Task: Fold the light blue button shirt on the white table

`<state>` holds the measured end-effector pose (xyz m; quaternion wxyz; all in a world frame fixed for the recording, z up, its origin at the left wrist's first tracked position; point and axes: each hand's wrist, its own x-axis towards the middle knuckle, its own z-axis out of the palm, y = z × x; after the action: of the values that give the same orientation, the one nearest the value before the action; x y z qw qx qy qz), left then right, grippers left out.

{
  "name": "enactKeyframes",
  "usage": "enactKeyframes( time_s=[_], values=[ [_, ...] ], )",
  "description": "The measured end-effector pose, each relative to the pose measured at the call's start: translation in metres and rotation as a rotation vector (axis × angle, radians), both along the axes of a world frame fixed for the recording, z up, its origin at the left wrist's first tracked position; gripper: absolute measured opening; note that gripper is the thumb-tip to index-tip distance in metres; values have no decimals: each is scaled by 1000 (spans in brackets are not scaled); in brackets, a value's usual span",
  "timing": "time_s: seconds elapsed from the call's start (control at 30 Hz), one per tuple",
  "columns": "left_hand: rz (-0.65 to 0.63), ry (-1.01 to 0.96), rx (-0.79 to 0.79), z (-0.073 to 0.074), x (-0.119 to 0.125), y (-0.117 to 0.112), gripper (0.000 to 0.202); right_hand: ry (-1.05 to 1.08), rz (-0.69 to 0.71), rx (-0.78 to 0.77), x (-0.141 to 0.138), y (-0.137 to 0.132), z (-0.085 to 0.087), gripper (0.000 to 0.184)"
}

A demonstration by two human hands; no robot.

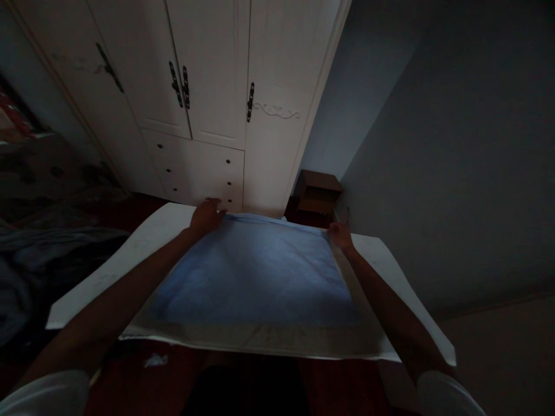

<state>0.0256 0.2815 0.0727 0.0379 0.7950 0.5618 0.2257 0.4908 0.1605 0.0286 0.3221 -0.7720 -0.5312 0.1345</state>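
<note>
A light blue cloth (255,271) lies spread flat on a white board or table top (143,242) in front of me. My left hand (207,215) rests on the cloth's far left corner, fingers curled over its edge. My right hand (340,234) pinches the far right corner of the cloth. Both arms reach forward along the cloth's sides. The room is dim.
A white wardrobe (208,98) with dark handles and drawers stands straight ahead. A small brown wooden cabinet (318,196) sits beside it by the grey wall. Dark bedding (47,242) lies at the left. A scrap of white paper (156,360) is on the red floor.
</note>
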Motion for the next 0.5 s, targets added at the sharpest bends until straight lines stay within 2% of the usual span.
enactKeyframes(
  time_s=[0.1, 0.23, 0.33, 0.5],
  values=[
    [-256, 129, 6, 9, 31, -12, 43, -57, 104, 46, -24, 11, 3, 40],
    [-431, 219, -124, 8, 56, -2, 43, -147, 396, 27, -57, 27, 7, 43],
    [-446, 203, -184, 4, 58, 15, 37, -132, 476, 14, -67, 39, 12, 30],
    [-341, 138, -169, -1, 58, 34, 36, -99, 415, 1, -62, 59, 16, 29]
  ],
)
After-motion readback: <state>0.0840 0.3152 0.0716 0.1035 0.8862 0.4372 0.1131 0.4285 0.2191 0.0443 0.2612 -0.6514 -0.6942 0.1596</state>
